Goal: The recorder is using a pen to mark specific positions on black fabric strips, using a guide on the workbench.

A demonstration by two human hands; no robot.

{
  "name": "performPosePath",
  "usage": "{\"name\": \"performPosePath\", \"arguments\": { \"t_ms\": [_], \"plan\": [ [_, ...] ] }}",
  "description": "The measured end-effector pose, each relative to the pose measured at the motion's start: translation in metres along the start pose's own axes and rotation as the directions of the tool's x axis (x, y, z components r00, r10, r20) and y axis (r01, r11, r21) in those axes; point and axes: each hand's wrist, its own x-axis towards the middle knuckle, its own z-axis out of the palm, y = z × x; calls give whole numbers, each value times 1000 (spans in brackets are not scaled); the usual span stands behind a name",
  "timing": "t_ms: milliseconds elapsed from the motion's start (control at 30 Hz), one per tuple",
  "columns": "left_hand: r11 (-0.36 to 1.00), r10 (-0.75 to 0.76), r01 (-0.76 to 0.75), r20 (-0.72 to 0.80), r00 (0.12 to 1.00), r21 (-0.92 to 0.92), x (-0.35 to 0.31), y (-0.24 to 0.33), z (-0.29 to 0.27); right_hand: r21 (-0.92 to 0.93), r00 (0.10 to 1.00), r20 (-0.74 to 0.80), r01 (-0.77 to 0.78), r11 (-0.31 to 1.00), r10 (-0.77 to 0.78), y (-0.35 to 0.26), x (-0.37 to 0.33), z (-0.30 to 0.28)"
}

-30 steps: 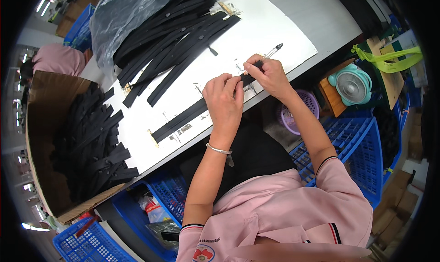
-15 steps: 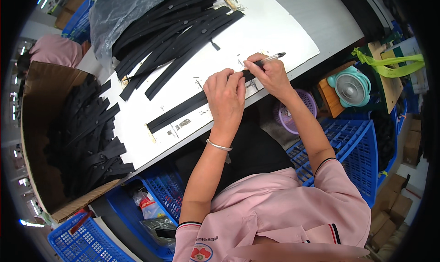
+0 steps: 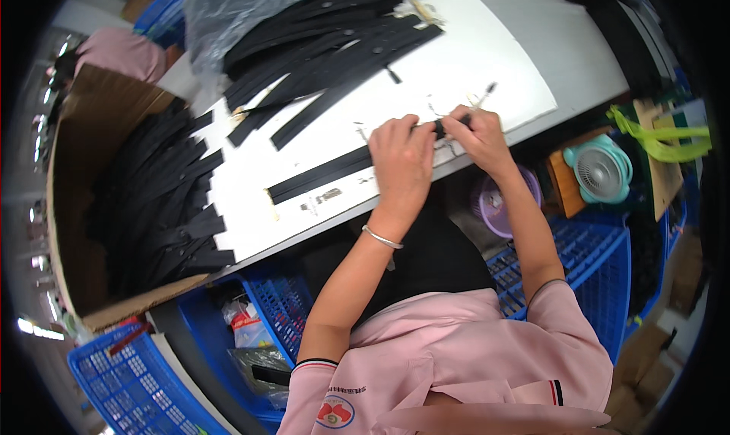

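Note:
A long black zipper (image 3: 323, 175) lies along the near edge of a white board (image 3: 487, 47). My left hand (image 3: 403, 161) is on its right part, fingers bent and closed at the zipper, hiding some of it. Just to the right, my right hand (image 3: 483, 140) is closed around a pen (image 3: 487, 94), whose upper end is blurred and sticks out past the fingers. The fingertips of both hands nearly meet over the zipper's end, where a small dark part shows between them. Marks drawn on the board surround the zipper.
More black zippers (image 3: 334, 62) are heaped on the board, beside a clear plastic bag (image 3: 228, 24). A cardboard box (image 3: 72, 199) full of black zippers stands at left. Blue baskets (image 3: 141, 382), a purple basket (image 3: 508, 207) and a teal fan (image 3: 601, 170) are nearby. Another person sits at far left.
The whole view has shifted, with the board and hands appearing further right. The pen in my right hand has swung more upright; my left hand stays on the zipper.

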Motion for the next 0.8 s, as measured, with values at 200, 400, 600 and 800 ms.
{"name": "performPosePath", "arguments": {
  "t_ms": [200, 400, 600, 800],
  "plan": [
    [972, -48, -13, 250, 967, 235, 2, -21, -18, 171, 989, -140, -16, 985, 41, 15, -10, -4],
    [978, -148, 102, 262, 954, 181, 74, -95, -3, 199, 983, -180, -12, 980, 48, 23, -14, -3],
    [990, -110, 93, 162, 981, 108, 102, -138, -6, 245, 983, -157, -56, 968, 96, 28, -8, 5],
    [992, -122, 115, 219, 968, 43, 42, -126, -56, 204, 972, -213, -53, 977, 98, 40, -9, -1]
  ]
}}
